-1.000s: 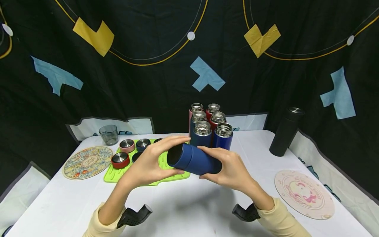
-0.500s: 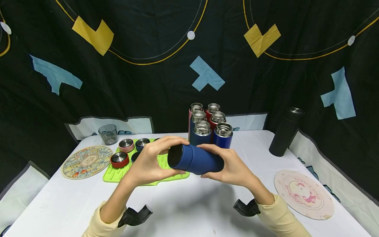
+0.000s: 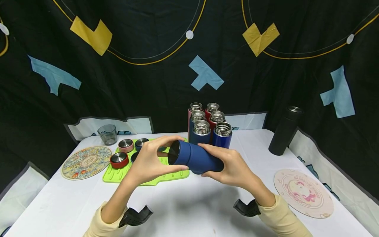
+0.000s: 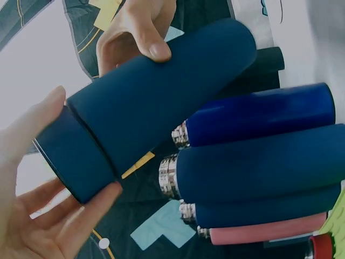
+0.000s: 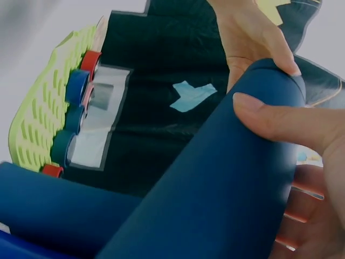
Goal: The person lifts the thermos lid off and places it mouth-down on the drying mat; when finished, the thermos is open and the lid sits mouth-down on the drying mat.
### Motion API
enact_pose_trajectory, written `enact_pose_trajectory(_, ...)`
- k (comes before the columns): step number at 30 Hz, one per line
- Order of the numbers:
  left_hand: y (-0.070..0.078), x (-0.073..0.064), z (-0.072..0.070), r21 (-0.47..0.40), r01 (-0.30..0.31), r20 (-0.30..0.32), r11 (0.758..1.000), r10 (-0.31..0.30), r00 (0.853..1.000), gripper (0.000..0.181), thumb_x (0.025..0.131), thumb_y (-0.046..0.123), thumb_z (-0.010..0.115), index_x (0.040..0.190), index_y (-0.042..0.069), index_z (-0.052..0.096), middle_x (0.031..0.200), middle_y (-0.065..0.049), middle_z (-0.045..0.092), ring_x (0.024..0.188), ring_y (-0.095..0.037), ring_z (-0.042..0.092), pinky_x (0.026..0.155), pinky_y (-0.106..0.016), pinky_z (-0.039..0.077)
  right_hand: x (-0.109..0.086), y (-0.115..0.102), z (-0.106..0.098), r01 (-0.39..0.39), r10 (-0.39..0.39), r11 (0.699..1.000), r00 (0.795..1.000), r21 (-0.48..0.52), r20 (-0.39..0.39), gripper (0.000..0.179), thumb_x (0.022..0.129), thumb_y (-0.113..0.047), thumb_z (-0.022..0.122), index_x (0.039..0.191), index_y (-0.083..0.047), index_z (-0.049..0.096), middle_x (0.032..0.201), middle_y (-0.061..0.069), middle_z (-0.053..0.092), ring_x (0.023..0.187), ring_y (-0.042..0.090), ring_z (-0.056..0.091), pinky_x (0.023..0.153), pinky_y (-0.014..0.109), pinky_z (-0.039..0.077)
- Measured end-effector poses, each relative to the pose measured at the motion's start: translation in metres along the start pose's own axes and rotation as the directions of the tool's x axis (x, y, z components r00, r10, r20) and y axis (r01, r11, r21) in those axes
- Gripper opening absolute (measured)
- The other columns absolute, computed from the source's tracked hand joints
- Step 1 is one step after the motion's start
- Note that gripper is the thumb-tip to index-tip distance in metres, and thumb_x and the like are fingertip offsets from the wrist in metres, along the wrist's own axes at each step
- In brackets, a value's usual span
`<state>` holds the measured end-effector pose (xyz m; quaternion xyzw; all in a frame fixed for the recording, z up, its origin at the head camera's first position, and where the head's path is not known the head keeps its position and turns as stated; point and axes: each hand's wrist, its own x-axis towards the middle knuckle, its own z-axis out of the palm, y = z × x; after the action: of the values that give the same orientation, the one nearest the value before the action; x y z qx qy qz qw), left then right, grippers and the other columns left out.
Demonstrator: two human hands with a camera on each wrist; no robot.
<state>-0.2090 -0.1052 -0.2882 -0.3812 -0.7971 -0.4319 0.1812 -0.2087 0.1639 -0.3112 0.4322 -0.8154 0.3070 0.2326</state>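
A dark blue thermos bottle [image 3: 204, 159] is held tilted above the table, its lid end toward the left. The lid [image 3: 181, 154] sits on the bottle, with a thin seam between them. My left hand [image 3: 148, 161] holds the lid, thumb on one side and fingertips on the other. Around the body near its base, my right hand [image 3: 229, 164] has its grip. In the left wrist view, left fingertips [image 4: 113, 190] touch the lid near the seam. Behind the held bottle stand several lidless thermos bottles [image 3: 201, 131], blue, red and pink, with bare steel necks.
Several loose lids [image 3: 119, 158] lie on a green mat [image 3: 111, 174] at left. A glass cup [image 3: 108, 134] and a patterned round placemat [image 3: 86, 163] are farther left. On the right stand a black thermos [image 3: 285, 133] and a pink round placemat [image 3: 302, 194].
My left hand has shifted slightly about the lid, and a wider gap shows between its palm and the lid's end. The bottle stays nearly in place.
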Motion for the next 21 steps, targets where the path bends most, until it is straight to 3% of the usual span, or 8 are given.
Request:
enact_pose_trajectory(3,-0.002,0.001,0.001,-0.004,0.052,0.025,0.999,-0.052,0.998,0.071,0.068,0.035,0.089,0.129,0.014,0.058,0.121,-0.001,0.063,0.097,-0.017,0.065,0.076,-0.028,0.057,0.0,-0.001,-0.002,0.006,-0.007,0.997,1.0,-0.083,-0.01,0.079,0.065,-0.025,0.091,0.135,-0.013,0.057,0.126,0.006,0.063,0.108,0.02,0.063,0.084,0.041,0.055)
enact_pose_trajectory(5,-0.004,0.001,0.001,-0.005,0.049,0.059,0.999,-0.049,0.997,0.071,0.068,0.034,0.088,0.129,0.016,0.057,0.121,0.001,0.062,0.097,-0.015,0.062,0.079,-0.028,0.056,-0.001,0.0,-0.005,-0.007,0.008,0.995,1.0,-0.101,0.006,0.079,0.064,-0.025,0.091,0.134,-0.014,0.057,0.125,0.005,0.063,0.108,0.02,0.063,0.084,0.042,0.055)
enact_pose_trajectory(12,-0.009,0.001,-0.002,-0.041,-0.081,0.154,0.996,0.086,0.984,0.071,0.069,0.023,0.089,0.132,0.021,0.057,0.134,0.005,0.054,0.117,-0.015,0.054,0.089,-0.039,0.054,-0.004,0.005,-0.019,-0.138,0.138,0.99,0.981,-0.014,0.133,0.078,0.066,-0.027,0.091,0.136,-0.019,0.056,0.121,0.004,0.065,0.102,0.021,0.064,0.085,0.041,0.055)
enact_pose_trajectory(16,-0.009,0.001,-0.002,-0.064,-0.093,0.148,0.994,0.101,0.984,0.07,0.07,0.021,0.088,0.132,0.02,0.057,0.134,0.004,0.054,0.116,-0.016,0.055,0.086,-0.036,0.055,-0.004,0.006,-0.023,-0.168,0.164,0.986,0.974,0.015,0.157,0.077,0.067,-0.03,0.09,0.136,-0.019,0.056,0.119,0.003,0.066,0.099,0.021,0.065,0.083,0.041,0.055)
enact_pose_trajectory(21,-0.007,0.001,0.0,-0.077,-0.038,0.101,0.996,0.046,0.994,0.067,0.07,0.026,0.088,0.13,0.02,0.059,0.127,0.005,0.059,0.104,-0.015,0.06,0.079,-0.028,0.056,-0.003,0.004,-0.022,-0.107,0.112,0.993,0.987,-0.049,0.114,0.078,0.065,-0.03,0.09,0.135,-0.019,0.057,0.119,0.002,0.066,0.1,0.018,0.065,0.082,0.039,0.056)
